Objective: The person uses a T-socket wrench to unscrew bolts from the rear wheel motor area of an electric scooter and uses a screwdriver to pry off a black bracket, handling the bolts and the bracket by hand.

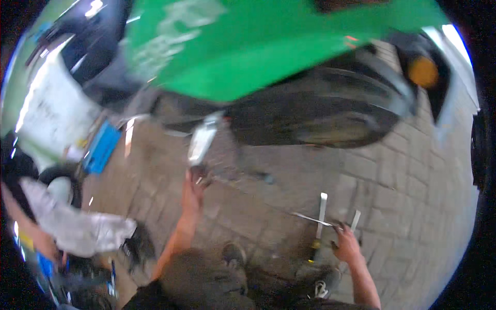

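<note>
My left hand (194, 188) is closed around the dark lower end of a silver metal lever-like part (203, 139), which reaches up to the underside of a green-bodied motorbike (227, 57). Blur hides exactly how the fingers grip it. Lower right, my right hand (347, 244) has its fingers around one end of a thin metal rod-like tool (311, 219), held low over the paving. Beneath that rod lies a flat silver bar (323, 204), and a yellow-and-black handle (314, 251) shows at its near end. Another short silver bar (356, 219) is just beyond my right hand.
The bike's black wheel (320, 103) stands to the right on brick paving (398, 206). A blue box (102, 147) sits at left beside a white panel (57, 108). At far left another person's arm (31, 232) and a pale cloth (85, 227) are close by. My shoes are below.
</note>
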`<state>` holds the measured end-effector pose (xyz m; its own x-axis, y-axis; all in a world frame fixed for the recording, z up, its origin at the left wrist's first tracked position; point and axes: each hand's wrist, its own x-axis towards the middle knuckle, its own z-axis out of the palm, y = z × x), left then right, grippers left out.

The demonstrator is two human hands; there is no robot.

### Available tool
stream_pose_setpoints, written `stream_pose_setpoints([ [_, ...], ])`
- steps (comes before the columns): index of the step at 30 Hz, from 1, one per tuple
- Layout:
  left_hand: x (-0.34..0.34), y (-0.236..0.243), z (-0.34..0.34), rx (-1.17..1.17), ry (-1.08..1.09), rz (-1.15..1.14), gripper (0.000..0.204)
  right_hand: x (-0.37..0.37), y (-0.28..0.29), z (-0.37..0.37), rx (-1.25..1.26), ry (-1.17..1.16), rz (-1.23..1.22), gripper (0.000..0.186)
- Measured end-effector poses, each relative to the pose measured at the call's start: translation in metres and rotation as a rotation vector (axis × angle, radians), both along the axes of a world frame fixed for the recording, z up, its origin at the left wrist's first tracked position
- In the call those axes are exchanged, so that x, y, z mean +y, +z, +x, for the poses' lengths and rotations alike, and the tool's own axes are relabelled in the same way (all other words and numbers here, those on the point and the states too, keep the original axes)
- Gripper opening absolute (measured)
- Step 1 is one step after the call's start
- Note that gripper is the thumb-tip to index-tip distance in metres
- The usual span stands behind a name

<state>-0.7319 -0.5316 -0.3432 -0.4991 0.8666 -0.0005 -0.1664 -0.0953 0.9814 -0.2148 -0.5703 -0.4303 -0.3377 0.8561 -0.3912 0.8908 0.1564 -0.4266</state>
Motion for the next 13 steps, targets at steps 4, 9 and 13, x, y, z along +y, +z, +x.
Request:
stream_pose_setpoints([
  [4, 0.054, 0.13, 0.024, -0.047, -0.397, 0.131, 0.052, 0.04, 0.011, 0.025, -0.097, 0.294, 0.01, 0.064],
  [9, 0.046, 0.148, 0.005, 0.552, -0.281, -0.068, 0.045, 0.115, 0.08, 0.018, -0.33, 0.545, -0.113, 0.059],
  [13, 0.004, 0.137, 0.025, 0.536, -0.021, -0.399, 0.05, 0.143, 0.149, 0.028, -0.542, 0.603, -0.011, 0.06],
])
